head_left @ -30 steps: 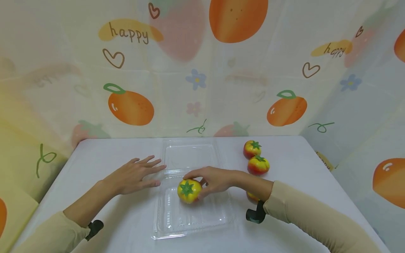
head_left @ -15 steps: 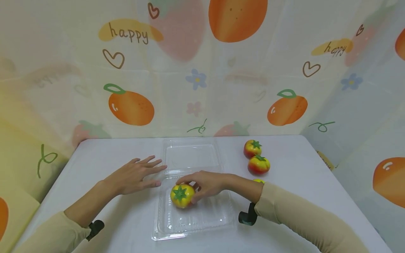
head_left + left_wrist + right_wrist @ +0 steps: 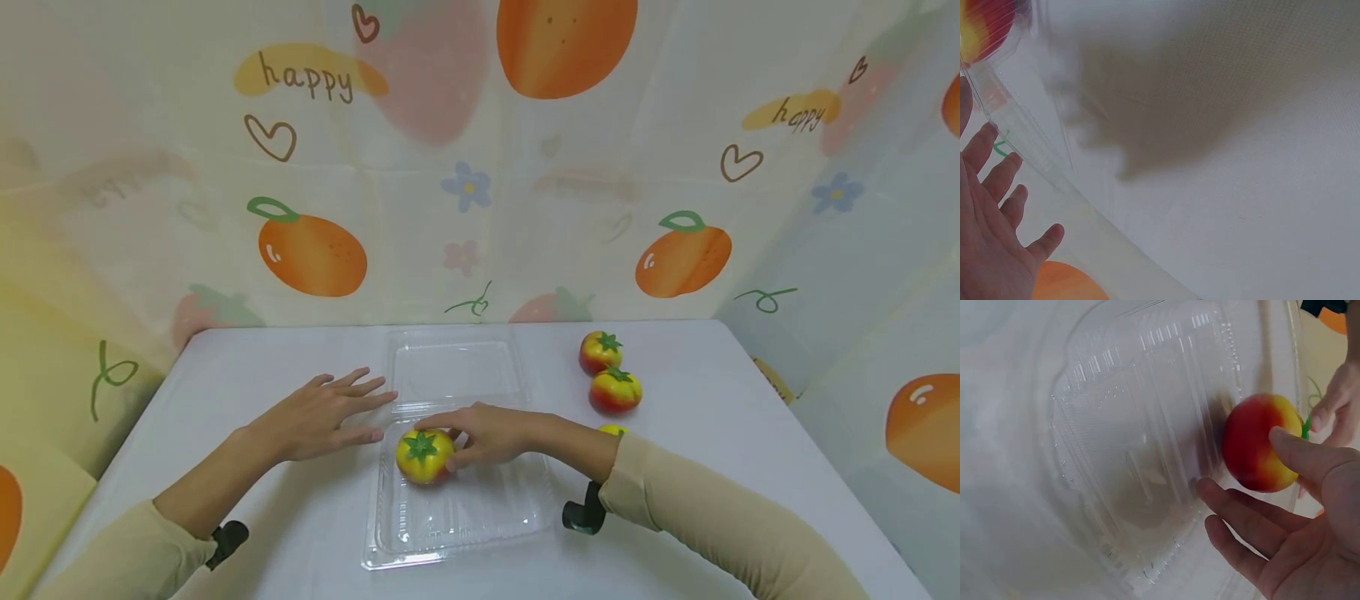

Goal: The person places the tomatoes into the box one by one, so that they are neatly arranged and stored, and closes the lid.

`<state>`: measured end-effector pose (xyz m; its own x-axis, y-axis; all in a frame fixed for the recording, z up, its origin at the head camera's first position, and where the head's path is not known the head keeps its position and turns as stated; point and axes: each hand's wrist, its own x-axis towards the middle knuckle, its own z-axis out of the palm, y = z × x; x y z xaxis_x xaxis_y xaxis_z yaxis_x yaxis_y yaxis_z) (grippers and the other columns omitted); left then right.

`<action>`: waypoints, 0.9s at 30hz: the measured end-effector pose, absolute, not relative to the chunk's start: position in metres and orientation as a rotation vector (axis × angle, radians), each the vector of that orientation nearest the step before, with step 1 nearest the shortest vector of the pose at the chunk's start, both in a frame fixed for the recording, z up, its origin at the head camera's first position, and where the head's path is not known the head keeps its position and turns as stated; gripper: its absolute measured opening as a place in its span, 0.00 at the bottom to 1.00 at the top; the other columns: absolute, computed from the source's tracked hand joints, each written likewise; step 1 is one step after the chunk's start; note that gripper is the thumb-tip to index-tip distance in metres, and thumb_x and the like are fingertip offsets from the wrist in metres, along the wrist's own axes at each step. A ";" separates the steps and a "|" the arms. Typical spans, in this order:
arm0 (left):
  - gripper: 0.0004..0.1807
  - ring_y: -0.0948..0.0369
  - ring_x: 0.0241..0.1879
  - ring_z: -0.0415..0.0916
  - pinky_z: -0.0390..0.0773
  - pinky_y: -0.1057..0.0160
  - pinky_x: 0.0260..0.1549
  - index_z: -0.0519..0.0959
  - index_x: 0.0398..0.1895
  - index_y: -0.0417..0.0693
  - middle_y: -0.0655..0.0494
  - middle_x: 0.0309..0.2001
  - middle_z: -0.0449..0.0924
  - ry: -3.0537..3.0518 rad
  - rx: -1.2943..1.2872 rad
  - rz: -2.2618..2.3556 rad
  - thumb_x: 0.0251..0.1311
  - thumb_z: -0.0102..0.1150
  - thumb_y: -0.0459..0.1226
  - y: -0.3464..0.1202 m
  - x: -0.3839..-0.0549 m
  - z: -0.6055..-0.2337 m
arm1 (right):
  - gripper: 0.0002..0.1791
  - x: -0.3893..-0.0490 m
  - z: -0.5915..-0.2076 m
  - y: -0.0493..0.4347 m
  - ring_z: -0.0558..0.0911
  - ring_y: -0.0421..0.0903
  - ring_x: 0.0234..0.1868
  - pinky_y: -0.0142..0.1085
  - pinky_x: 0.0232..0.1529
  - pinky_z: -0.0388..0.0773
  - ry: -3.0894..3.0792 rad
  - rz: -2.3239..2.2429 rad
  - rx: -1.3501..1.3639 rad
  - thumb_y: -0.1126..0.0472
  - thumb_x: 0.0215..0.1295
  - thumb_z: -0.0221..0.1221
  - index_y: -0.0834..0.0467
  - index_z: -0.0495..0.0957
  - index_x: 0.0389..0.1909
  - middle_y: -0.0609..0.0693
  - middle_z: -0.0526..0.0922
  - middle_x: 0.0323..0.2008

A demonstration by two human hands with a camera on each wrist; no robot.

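Near the desk's [image 3: 315,542] far edge lies an open clear clamshell container [image 3: 427,558], probably thin and bendable, best taken by its rim. The left hand [image 3: 322,417] spreads straight fingers beside its left edge, gripping nothing; whether they touch is unclear. At the far left corner of the container's near half, the right hand [image 3: 491,435] pinches a red-and-yellow tomato [image 3: 418,463] between thumb and fingers. Its glossy skin looks firm but slippery, its weight likely light; the rounded sides should hold better than the green calyx [image 3: 422,445].
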<state>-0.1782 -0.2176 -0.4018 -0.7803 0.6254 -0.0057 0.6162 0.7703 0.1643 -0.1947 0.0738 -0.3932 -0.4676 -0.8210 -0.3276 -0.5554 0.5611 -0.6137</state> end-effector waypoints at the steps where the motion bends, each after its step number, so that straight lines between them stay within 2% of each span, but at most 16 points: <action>1: 0.34 0.43 0.73 0.57 0.64 0.33 0.61 0.71 0.71 0.58 0.49 0.71 0.68 2.899 1.019 0.234 0.68 0.47 0.63 -0.218 -0.178 -0.402 | 0.35 -0.195 -0.393 0.074 0.78 0.40 0.57 0.32 0.57 0.75 2.198 -0.571 -1.096 0.56 0.68 0.63 0.43 0.63 0.74 0.43 0.75 0.65; 7: 0.34 0.43 0.73 0.57 0.64 0.33 0.61 0.71 0.71 0.58 0.50 0.71 0.68 2.895 1.020 0.229 0.68 0.47 0.63 -0.218 -0.178 -0.401 | 0.34 -0.195 -0.393 0.076 0.79 0.42 0.57 0.31 0.56 0.75 2.199 -0.584 -1.090 0.56 0.69 0.62 0.45 0.62 0.75 0.46 0.76 0.63; 15: 0.34 0.42 0.73 0.57 0.65 0.33 0.61 0.70 0.71 0.56 0.49 0.71 0.67 2.888 1.032 0.223 0.68 0.48 0.62 -0.216 -0.178 -0.400 | 0.36 -0.193 -0.389 0.081 0.82 0.38 0.47 0.27 0.49 0.78 2.193 -0.604 -1.049 0.57 0.67 0.64 0.44 0.62 0.75 0.48 0.78 0.61; 22: 0.34 0.41 0.72 0.58 0.66 0.33 0.60 0.71 0.70 0.56 0.48 0.70 0.68 2.896 1.033 0.227 0.67 0.50 0.62 -0.215 -0.177 -0.400 | 0.37 -0.192 -0.375 0.098 0.84 0.40 0.47 0.32 0.49 0.80 2.207 -0.621 -1.018 0.57 0.67 0.64 0.46 0.62 0.74 0.54 0.78 0.61; 27: 0.33 0.42 0.72 0.58 0.67 0.34 0.60 0.72 0.70 0.57 0.48 0.70 0.68 2.903 1.031 0.238 0.67 0.50 0.62 -0.216 -0.176 -0.400 | 0.37 -0.191 -0.364 0.123 0.83 0.40 0.48 0.31 0.48 0.80 2.232 -0.672 -0.994 0.56 0.67 0.64 0.44 0.61 0.74 0.54 0.78 0.60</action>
<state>-0.1765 -0.2160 -0.4000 -0.7762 0.6305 0.0023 0.6225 0.7657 0.1618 -0.1907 0.1229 -0.3637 -0.5408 -0.7804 -0.3139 -0.4775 0.5920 -0.6493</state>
